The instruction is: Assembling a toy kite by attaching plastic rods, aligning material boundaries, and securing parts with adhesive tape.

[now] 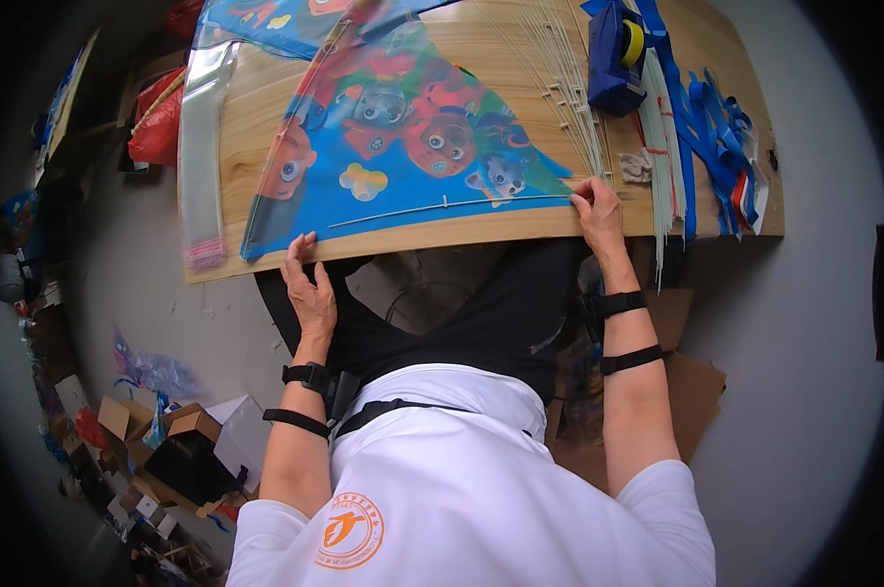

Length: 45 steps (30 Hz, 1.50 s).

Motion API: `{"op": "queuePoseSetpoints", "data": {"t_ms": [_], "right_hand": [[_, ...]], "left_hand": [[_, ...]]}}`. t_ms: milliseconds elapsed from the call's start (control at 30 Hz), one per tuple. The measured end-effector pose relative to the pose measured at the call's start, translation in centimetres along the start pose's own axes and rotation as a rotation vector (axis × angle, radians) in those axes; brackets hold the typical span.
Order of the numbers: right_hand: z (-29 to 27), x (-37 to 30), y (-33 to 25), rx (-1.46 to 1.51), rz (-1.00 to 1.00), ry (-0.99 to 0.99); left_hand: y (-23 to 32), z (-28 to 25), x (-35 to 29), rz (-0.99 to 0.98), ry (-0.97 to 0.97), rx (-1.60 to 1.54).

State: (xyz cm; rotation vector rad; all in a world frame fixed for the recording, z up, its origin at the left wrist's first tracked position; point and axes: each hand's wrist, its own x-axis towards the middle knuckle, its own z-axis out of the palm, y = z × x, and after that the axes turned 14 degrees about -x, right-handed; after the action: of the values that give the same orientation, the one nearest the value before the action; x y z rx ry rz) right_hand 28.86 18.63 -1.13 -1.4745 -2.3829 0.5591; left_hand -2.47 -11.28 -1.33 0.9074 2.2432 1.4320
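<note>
A blue triangular kite (310, 217) printed with cartoon animals lies flat on the wooden table, its long lower edge running near the table's front edge. Across that lower part lies a thin white rod (403, 212) with a small clip along it. My right hand (601, 215) pinches the rod's right end at the kite's right corner, thumb against fingers. Over the front edge, by the kite's lower left side, my left hand (312, 293) is empty with its fingers apart, the fingertips close to the blue sheet.
A bundle of thin white rods (564, 88) lies behind my right hand, next to a blue tape dispenser (613, 59). Pale strips (662, 157) and blue ribbons (721, 147) are on the right. Clear plastic sleeves (202, 157) lie left. Cardboard boxes (182, 430) stand on the floor.
</note>
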Motion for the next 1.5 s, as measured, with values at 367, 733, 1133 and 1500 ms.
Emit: {"op": "queuePoseSetpoints", "data": {"t_ms": [367,733,1133,1500], "right_hand": [[-0.3,0.4,0.7,-0.026,-0.010,-0.044],[-0.3,-0.2,-0.4,0.068,-0.032,0.034],[-0.2,-0.5,0.3,-0.100,-0.086,0.072],[-0.4,0.1,0.3,-0.094,-0.041,-0.007]], "left_hand": [[-0.1,0.9,-0.3,0.061,-0.038,0.012],[0.1,0.3,-0.3,0.070,-0.039,0.243],[0.4,1.2,1.3,0.114,-0.032,0.276],[0.0,1.1,1.4,0.114,-0.052,0.286]]}}
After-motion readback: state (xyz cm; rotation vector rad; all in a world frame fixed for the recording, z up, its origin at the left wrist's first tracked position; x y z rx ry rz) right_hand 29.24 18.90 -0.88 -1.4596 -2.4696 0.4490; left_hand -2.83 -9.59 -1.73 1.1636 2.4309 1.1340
